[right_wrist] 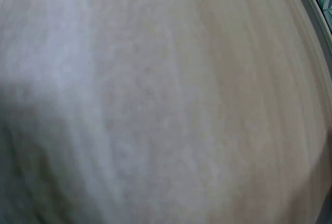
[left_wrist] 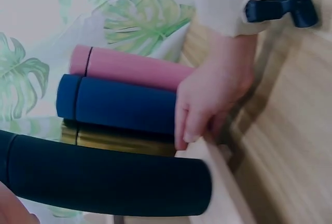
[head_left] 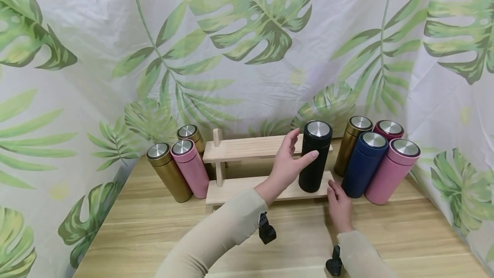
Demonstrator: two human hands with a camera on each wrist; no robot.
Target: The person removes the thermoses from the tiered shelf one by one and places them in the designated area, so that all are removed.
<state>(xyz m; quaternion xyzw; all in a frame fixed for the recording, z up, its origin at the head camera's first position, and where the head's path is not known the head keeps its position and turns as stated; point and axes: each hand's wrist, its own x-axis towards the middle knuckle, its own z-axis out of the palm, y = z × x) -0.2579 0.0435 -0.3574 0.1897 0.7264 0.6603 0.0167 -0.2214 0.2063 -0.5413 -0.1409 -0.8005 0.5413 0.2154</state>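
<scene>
A black thermos bottle [head_left: 314, 162] stands upright near the right end of the lower tier of a two-tier wooden shelf [head_left: 254, 188]. My left hand [head_left: 287, 164] is at the bottle's left side, with the fingers raised and the thumb straight across its front. Only a bit of that hand shows at the lower left corner of the left wrist view, beside the black bottle [left_wrist: 109, 175]. At the lower tier's right end, my right hand [head_left: 339, 205] holds the board's corner. The left wrist view shows this right hand [left_wrist: 212, 89] with fingers bent down over the board.
Right of the shelf stand a gold bottle [head_left: 349, 149], a blue bottle [head_left: 364, 166], a red bottle [head_left: 397, 135] and a pink bottle [head_left: 391, 175]. Left of it are a pink bottle [head_left: 191, 170] and two gold ones. Leaf-printed cloth [head_left: 262, 89] hangs behind the wooden table [head_left: 154, 235].
</scene>
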